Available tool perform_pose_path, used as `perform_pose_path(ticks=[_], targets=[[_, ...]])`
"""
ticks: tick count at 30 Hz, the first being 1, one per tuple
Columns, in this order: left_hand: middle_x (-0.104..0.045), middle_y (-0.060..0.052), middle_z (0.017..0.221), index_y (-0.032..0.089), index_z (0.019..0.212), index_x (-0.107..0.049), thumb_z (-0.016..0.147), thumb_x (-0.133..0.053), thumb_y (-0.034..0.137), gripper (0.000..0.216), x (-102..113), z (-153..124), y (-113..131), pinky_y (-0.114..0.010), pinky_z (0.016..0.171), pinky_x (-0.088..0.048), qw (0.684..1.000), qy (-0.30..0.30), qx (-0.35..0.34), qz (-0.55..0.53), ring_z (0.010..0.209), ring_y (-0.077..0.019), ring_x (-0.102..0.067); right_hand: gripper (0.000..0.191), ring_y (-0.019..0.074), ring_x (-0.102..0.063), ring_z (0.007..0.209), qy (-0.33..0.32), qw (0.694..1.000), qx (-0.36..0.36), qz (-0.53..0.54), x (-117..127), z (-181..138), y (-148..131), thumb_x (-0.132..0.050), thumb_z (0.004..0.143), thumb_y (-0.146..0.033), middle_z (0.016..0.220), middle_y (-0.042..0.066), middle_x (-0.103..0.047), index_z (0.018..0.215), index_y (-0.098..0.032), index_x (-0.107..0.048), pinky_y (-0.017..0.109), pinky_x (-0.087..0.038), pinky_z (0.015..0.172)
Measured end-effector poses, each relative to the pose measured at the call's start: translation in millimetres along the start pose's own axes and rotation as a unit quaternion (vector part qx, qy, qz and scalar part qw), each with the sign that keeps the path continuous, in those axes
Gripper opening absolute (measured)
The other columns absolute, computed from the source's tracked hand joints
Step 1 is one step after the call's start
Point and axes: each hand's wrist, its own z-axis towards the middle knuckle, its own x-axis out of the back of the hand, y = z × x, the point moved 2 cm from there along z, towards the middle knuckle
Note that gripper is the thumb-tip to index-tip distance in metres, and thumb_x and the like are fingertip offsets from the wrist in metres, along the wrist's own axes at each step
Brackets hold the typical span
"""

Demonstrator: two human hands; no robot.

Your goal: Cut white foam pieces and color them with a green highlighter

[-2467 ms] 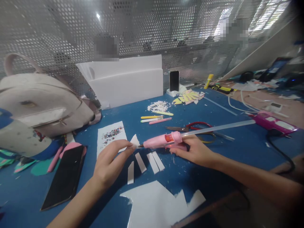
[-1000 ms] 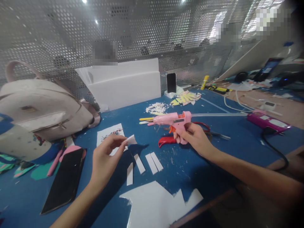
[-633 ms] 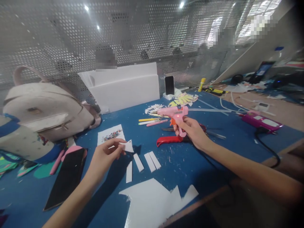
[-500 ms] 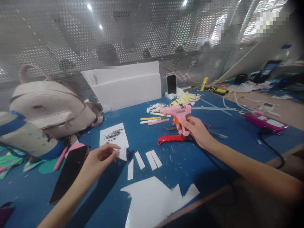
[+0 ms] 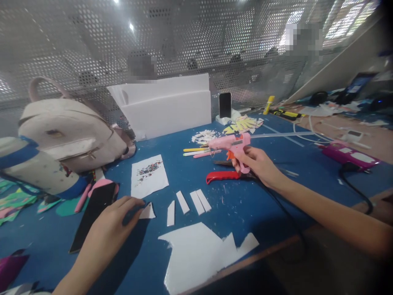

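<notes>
In my right hand (image 5: 259, 166) is a pink hot glue gun (image 5: 230, 143), fingers wrapped round its handle by the orange trigger. A clear glue stick (image 5: 282, 134) sticks out of its back, and its nozzle points left. My left hand (image 5: 119, 215) is low over the table, thumb and fingers curved apart. A small white foam-board piece (image 5: 148, 211) lies flat right by its fingertips; whether they touch it I cannot tell. Several white strips (image 5: 183, 202) lie to the right of it. Behind is a white sheet (image 5: 158, 186) with small coloured gems (image 5: 149, 170).
A large torn foam-board sheet (image 5: 196, 254) lies at the near edge. Red-handled pliers or cutters (image 5: 222, 176) and several pens (image 5: 202, 153) lie under the glue gun. A phone (image 5: 92, 213), bottle (image 5: 39, 166) and backpack (image 5: 67, 127) stand left; a purple device (image 5: 350, 155) is right.
My left hand has put the white piece down on the table and drawn back slightly to the left and nearer me. The right hand still holds the glue gun in about the same place.
</notes>
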Motion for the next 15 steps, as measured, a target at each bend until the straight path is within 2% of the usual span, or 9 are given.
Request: perform_pose_path(ticks=[3,6,7,8,10,12,15], targets=[[-0.069,-0.002,0.098,0.028,0.095,-0.064,0.09,-0.051,0.046,0.023,1,-4,19,-0.033,0.078,-0.053,0.999,0.016,-0.043,0.023,0.087,-0.0206,-0.068,0.035,0.0126,-0.058,0.056,0.021,0.997,0.012,-0.071,22,3,-3,-0.059,0.087,-0.05,0.072,0.004,-0.066,0.087,-0.015,-0.065,0.026,-0.045,0.051],[-0.069,-0.001,0.102,0.03,0.101,-0.063,0.09,-0.053,0.044,0.02,-1,-11,41,-0.031,0.077,-0.055,0.995,0.018,-0.093,0.033,0.091,-0.0197,-0.069,0.029,0.0166,-0.061,0.066,0.071,0.983,0.032,-0.168,53,12,-5,-0.068,0.081,-0.043,0.078,0.006,-0.068,0.089,-0.015,-0.068,0.031,-0.047,0.066],[-0.07,-0.001,0.103,0.03,0.103,-0.063,0.09,-0.054,0.044,0.021,-2,-13,47,-0.032,0.079,-0.056,0.994,0.019,-0.106,0.035,0.093,-0.0202,-0.069,0.03,0.0194,-0.063,0.075,0.093,0.971,0.039,-0.217,65,16,-4,-0.07,0.08,-0.041,0.085,0.009,-0.07,0.094,-0.014,-0.069,0.033,-0.047,0.073],[-0.07,-0.001,0.103,0.03,0.105,-0.063,0.09,-0.054,0.043,0.022,-2,-15,52,-0.032,0.078,-0.056,0.992,0.019,-0.118,0.035,0.093,-0.0201,-0.069,0.035,0.0215,-0.064,0.082,0.104,0.94,0.05,-0.322,75,20,-3,-0.066,0.083,-0.043,0.089,0.01,-0.071,0.102,-0.014,-0.069,0.035,-0.046,0.08],[-0.07,-0.001,0.104,0.03,0.107,-0.062,0.09,-0.054,0.042,0.022,-4,-18,58,-0.032,0.078,-0.057,0.991,0.015,-0.129,0.036,0.094,-0.0198,-0.069,0.039,0.0253,-0.064,0.093,0.102,0.921,0.034,-0.376,96,32,5,-0.058,0.09,-0.042,0.093,0.013,-0.071,0.11,-0.01,-0.066,0.038,-0.042,0.089],[-0.069,0.0,0.106,0.031,0.108,-0.061,0.09,-0.053,0.041,0.022,-6,-19,60,-0.032,0.081,-0.057,0.992,0.0,-0.118,0.041,0.098,-0.0191,-0.068,0.034,0.0255,-0.063,0.098,0.121,0.91,0.002,-0.397,116,45,19,-0.057,0.093,-0.038,0.098,0.013,-0.069,0.109,-0.009,-0.065,0.04,-0.043,0.093],[-0.067,0.001,0.114,0.033,0.114,-0.057,0.091,-0.052,0.042,0.025,-8,-22,60,-0.035,0.089,-0.056,0.995,-0.025,-0.086,0.047,0.106,-0.0188,-0.065,0.028,0.02,-0.064,0.095,0.111,0.905,-0.075,-0.405,139,59,48,-0.058,0.095,-0.034,0.109,0.007,-0.064,0.112,-0.013,-0.061,0.04,-0.054,0.084]])
